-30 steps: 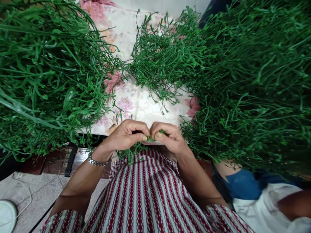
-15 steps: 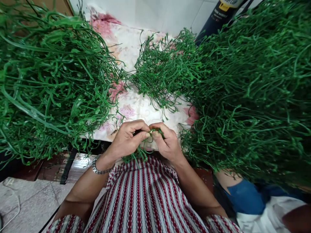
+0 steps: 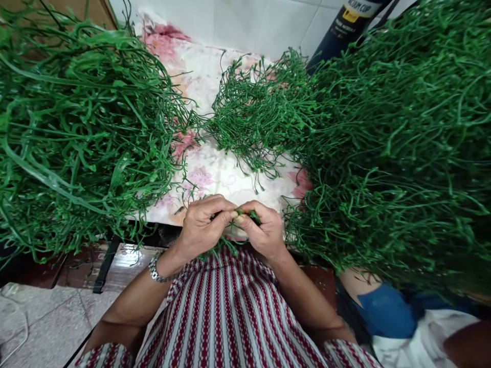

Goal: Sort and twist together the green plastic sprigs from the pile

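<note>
My left hand [image 3: 205, 225] and my right hand [image 3: 264, 227] meet fingertip to fingertip at the near edge of the table, above my lap. Both are closed in a pinch on thin green plastic stems [image 3: 220, 250] with small tips; the stems hang below my left hand, partly hidden by the fingers. A bit of green shows beside my right fingers. Beyond the hands lies a loose bunch of similar green stems [image 3: 261, 110]. On the right rises a large heap of them [image 3: 395, 148], and on the left a tangled heap of thicker green pieces [image 3: 84, 122].
The white floral tablecloth [image 3: 230, 174] shows between the heaps. At the back right a dark cylinder labelled as a vacuum cup [image 3: 339, 30] leans near the tiled wall [image 3: 245, 23]. Another person's knee and blue clothing [image 3: 387, 309] appear at the lower right.
Both hands have shifted slightly down, still pinched together on the stems. The fingertips have turned a little. The heaps look the same.
</note>
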### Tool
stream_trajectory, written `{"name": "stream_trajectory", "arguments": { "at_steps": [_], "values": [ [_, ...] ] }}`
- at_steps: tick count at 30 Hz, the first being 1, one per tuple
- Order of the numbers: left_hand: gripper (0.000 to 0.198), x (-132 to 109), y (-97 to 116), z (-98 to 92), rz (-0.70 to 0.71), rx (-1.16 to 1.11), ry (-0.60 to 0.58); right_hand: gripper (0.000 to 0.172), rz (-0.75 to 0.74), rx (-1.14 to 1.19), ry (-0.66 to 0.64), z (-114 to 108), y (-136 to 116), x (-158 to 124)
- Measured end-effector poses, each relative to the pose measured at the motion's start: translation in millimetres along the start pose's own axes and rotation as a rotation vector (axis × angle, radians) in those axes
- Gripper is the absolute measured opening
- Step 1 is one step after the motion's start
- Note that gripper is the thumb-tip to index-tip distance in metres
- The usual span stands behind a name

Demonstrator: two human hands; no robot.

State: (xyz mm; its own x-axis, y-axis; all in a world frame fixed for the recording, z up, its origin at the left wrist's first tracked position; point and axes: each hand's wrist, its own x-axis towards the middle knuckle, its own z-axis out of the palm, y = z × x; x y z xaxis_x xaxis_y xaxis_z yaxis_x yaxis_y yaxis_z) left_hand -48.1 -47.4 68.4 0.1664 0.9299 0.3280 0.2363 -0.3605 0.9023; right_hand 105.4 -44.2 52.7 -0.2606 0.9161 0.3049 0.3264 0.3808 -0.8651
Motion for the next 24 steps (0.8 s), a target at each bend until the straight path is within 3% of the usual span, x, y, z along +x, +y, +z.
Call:
{"name": "stream_trajectory", "arguments": {
  "at_steps": [6, 10, 15, 24],
  "values": [
    [0.017, 3.6, 3.8, -17.7, -0.005, 0.287, -0.437, 0.014, -0.259, -0.180, -0.313, -14.1, 1.9, 2.1],
    [0.020, 5.4, 4.2, -21.1, 0.027, 0.462, -0.619, 0.015, -0.373, -0.455, -0.489, -20.6, -0.3, 2.9],
    [0.022, 7.6, 7.6, -17.1, 0.038, 0.618, -0.670, 0.014, -0.381, -0.682, -0.537, -23.0, -10.2, 3.5],
    [0.021, 6.3, 11.3, -14.1, 0.117, 0.731, -0.643, 0.016, -0.373, -0.749, -0.617, -28.1, -17.1, 4.9]
  ]
}}
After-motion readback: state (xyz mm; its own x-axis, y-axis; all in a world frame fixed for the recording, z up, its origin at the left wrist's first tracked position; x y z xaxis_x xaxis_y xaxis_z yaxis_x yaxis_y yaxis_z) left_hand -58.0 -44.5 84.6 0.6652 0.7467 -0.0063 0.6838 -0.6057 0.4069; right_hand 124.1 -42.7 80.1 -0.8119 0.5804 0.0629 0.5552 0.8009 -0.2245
